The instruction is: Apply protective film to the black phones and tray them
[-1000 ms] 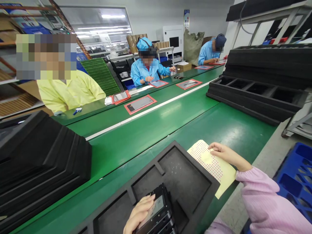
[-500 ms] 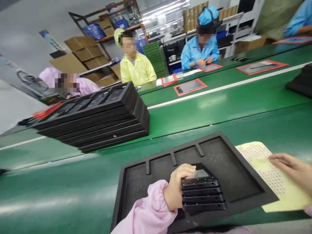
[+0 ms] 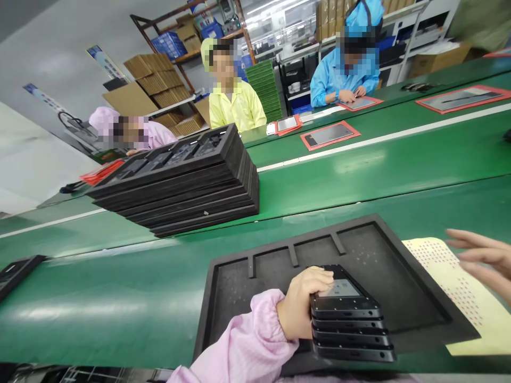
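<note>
My left hand (image 3: 301,303) is wrapped round the left side of a stack of black flat devices (image 3: 349,322), thumb on the top one. The stack rests in a black foam tray (image 3: 415,276) on the green conveyor belt (image 3: 120,287). My right hand (image 3: 481,258) hovers at the right edge, fingers stretched out and apart, holding nothing, just above a yellow sheet of small red stickers (image 3: 459,287) lying beside the tray.
A tall stack of black foam trays (image 3: 179,181) stands on the belt to the far left. Red-framed panels (image 3: 329,134) lie on the far lane. Three seated people work across the belt. Another black tray (image 3: 16,268) pokes in at the left edge.
My right hand has lifted off the sticker sheet and spread its fingers. The view swung left over the second. My left hand keeps its hold on the stack.
</note>
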Tool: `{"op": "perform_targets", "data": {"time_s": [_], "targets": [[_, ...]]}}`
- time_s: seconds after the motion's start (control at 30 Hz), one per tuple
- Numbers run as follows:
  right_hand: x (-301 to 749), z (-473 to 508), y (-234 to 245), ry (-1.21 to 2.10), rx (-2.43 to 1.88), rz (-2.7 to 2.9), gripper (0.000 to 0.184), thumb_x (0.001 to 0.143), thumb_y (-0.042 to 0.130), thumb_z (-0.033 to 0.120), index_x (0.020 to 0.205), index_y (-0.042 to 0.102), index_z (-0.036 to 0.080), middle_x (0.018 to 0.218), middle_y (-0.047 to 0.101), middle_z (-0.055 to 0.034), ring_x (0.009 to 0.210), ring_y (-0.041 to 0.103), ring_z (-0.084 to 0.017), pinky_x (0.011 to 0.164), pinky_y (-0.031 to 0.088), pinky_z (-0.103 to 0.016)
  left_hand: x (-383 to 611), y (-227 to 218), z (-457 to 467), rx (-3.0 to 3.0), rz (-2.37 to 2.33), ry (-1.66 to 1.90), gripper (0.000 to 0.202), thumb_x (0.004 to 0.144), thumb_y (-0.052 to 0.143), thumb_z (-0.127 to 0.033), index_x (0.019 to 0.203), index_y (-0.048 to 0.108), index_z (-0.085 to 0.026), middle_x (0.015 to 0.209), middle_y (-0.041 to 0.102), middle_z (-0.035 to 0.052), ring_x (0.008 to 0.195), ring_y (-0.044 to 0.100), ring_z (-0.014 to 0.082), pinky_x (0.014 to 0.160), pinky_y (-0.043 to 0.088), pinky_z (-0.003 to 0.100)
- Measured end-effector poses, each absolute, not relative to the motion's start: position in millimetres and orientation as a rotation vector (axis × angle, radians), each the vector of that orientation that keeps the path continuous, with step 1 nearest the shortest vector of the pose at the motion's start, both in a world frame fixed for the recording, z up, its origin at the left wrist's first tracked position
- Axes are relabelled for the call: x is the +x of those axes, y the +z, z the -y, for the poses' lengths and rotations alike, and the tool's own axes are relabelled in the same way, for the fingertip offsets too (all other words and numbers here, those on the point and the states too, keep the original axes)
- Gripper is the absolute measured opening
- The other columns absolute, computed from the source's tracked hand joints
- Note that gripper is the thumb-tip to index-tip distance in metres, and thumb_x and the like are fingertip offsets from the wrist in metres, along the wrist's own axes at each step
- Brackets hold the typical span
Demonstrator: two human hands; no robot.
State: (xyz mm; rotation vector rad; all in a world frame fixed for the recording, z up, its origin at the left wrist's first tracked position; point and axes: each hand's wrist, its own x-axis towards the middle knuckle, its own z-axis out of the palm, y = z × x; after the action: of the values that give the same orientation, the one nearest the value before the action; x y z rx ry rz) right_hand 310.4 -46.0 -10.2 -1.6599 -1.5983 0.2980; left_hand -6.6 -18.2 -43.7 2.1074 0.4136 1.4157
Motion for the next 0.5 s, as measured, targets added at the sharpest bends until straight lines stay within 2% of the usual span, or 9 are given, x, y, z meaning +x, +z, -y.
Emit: {"op": "perform_targets", "data": {"time_s": [0.07, 0.17, 0.33, 0.5], "targets": [[273, 46, 18, 0.473, -1.298, 1.746, 0.036, 0.086, 0.052, 0.061, 0.071, 0.064, 0.03, 0.103, 0.066, -0.007, 0.083, 0.066, -0.023, 0.059, 0.055, -0.029, -7, -43, 19, 2.113, -0.426, 1.432, 0.034, 0.085, 0.052, -0.048, 0.108, 0.048, -0.022, 0.087, 0.066, 0.0083, 0.089, 0.067, 0.0235, 0.082, 0.055, 0.038], [228, 42, 50, 0.696, -0.959, 1.969, 0.034, 0.091, 0.05, 0.05, 0.067, 0.062, 0.029, 0.094, 0.068, -0.0031, 0.077, 0.067, -0.022, 0.053, 0.056, -0.024, -7, -43, 19, 2.126, -0.448, 1.441, 0.035, 0.085, 0.053, -0.047, 0.109, 0.047, -0.022, 0.089, 0.065, 0.0086, 0.092, 0.067, 0.023, 0.083, 0.054, 0.036], [198, 35, 61, 1.051, -0.864, 2.081, 0.027, 0.09, 0.054, 0.045, 0.071, 0.062, 0.028, 0.104, 0.065, -0.0014, 0.088, 0.064, -0.024, 0.074, 0.059, -0.032, -8, -42, 17, 2.191, -0.44, 1.434, 0.038, 0.085, 0.051, -0.05, 0.109, 0.046, -0.022, 0.09, 0.065, 0.0084, 0.089, 0.067, 0.0216, 0.081, 0.055, 0.034], [193, 34, 58, 1.152, -0.821, 2.11, 0.015, 0.085, 0.06, 0.026, 0.071, 0.063, 0.026, 0.104, 0.064, -0.0019, 0.094, 0.062, -0.025, 0.083, 0.056, -0.034, -8, -43, 17, 2.205, -0.462, 1.397, 0.038, 0.086, 0.051, -0.05, 0.108, 0.046, -0.021, 0.091, 0.065, 0.009, 0.091, 0.066, 0.0211, 0.082, 0.055, 0.033]]}}
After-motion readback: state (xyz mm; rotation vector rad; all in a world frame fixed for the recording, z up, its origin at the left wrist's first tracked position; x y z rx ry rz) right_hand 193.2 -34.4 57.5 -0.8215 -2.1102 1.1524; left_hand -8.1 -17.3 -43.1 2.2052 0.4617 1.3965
